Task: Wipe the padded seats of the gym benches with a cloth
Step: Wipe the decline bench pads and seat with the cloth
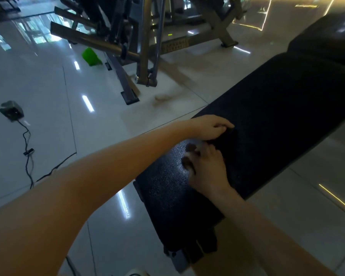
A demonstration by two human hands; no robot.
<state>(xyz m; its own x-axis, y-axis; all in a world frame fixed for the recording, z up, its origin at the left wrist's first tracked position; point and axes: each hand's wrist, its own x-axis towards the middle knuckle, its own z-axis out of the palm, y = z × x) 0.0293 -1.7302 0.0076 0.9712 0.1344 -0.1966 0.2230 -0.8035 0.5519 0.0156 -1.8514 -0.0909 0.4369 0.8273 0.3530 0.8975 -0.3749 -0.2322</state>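
1. The black padded bench seat (267,120) runs from 6 to 2 o'clock.
2. A dark cloth (224,136) lies on the seat near centre and is hard to separate from the pad.
3. The left grip (211,127) has its fingers curled onto the cloth's 12 o'clock edge.
4. The right grip (207,170) sits at the cloth's 7 o'clock; it is motion-blurred, so its closure cannot be told.

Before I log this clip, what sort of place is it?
Most likely a gym: a black padded bench fills the foreground, steel machine frames stand behind it, and the floor is glossy tile.
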